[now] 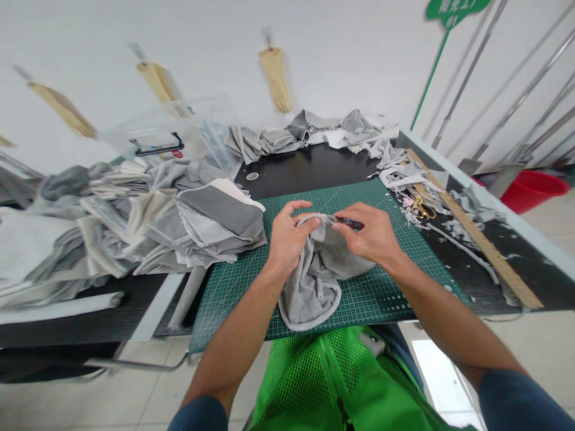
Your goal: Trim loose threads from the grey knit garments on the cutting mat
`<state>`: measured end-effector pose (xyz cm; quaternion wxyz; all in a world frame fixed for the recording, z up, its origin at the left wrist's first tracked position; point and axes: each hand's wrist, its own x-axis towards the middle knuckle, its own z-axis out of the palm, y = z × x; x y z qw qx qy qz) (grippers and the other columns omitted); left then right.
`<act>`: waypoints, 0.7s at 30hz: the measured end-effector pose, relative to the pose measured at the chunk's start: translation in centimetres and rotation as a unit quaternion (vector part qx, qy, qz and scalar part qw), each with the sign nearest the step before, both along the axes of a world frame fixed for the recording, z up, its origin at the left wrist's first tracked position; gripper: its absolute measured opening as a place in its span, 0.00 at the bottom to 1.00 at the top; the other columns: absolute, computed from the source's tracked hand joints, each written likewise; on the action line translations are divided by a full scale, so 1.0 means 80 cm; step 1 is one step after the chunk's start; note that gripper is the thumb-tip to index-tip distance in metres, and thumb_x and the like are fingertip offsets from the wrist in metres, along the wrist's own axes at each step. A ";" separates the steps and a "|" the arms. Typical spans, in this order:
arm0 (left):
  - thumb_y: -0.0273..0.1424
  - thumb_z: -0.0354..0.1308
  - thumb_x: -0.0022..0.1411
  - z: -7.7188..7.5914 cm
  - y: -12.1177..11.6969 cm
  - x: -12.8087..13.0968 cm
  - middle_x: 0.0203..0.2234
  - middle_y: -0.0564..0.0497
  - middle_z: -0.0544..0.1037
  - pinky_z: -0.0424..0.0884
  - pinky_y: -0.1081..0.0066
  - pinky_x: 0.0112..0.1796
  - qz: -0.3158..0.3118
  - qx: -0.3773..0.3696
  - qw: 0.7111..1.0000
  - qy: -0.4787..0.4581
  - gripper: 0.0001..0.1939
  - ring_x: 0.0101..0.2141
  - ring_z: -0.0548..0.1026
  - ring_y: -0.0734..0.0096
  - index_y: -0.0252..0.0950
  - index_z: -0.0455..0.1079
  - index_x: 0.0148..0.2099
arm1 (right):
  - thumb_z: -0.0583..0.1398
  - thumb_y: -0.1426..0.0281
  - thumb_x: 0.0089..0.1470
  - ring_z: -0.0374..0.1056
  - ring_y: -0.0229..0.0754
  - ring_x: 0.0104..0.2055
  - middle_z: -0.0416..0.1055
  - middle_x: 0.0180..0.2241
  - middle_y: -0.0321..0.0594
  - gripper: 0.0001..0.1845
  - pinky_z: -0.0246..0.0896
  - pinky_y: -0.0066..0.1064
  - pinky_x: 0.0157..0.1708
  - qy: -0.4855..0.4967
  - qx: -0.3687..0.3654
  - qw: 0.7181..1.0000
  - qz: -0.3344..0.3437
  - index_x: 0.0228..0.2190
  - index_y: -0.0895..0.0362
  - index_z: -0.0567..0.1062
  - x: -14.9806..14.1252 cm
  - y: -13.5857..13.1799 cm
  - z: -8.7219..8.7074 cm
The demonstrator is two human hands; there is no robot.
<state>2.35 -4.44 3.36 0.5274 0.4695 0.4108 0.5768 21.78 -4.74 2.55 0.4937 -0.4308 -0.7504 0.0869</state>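
One cloth in hand, piles on either side

Head view, the only one: a clock face is laid over the cloth, with 12 pointing away from the person. The grey cloth [309, 290] lies bunched at the dial's centre, on the green mat [245, 281], its upper edge gathered up between the hands. The left hand [290, 236], at 11, pinches that edge under its thumb. The right hand [371, 230], at 1, has its fingers curled round a small dark tool [353, 223] right at the edge — the tool's working end cannot be made out, nor whether these fingers also grip the fabric.

Work on this piece looks under way rather than finished: the edge is held taut while the rest hangs loose and creased. How much of the edge is done does not show.

At 9 to 10 a large heap [220, 209] of folded pieces overlaps the mat; whether these are done or waiting cannot be told. A ring [252, 176] lies at 11. More pieces [281, 140] line the far side at 12. Scraps [389, 157], scissors [422, 208] and a ruler [485, 242] spread from 1 to 3 — thin strips among them, apparently offcuts.
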 end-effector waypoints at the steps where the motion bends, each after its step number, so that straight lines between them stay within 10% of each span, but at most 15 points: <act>1: 0.31 0.76 0.50 0.000 0.000 0.000 0.35 0.49 0.86 0.76 0.68 0.38 -0.002 -0.002 1.000 -0.007 0.28 0.31 0.82 0.68 0.37 0.72 0.52 | 0.68 0.68 0.59 0.79 0.48 0.38 0.84 0.36 0.44 0.06 0.72 0.37 0.38 -0.001 -0.001 1.000 0.002 0.37 0.55 0.87 0.000 0.000 0.000; 21: 0.31 0.77 0.50 -0.003 -0.004 0.006 0.32 0.51 0.86 0.75 0.67 0.39 -0.038 -0.007 0.999 -0.020 0.29 0.30 0.82 0.67 0.38 0.71 0.53 | 0.69 0.66 0.59 0.78 0.47 0.39 0.84 0.36 0.42 0.05 0.73 0.38 0.41 0.003 0.008 1.000 -0.003 0.37 0.52 0.86 -0.003 0.000 -0.002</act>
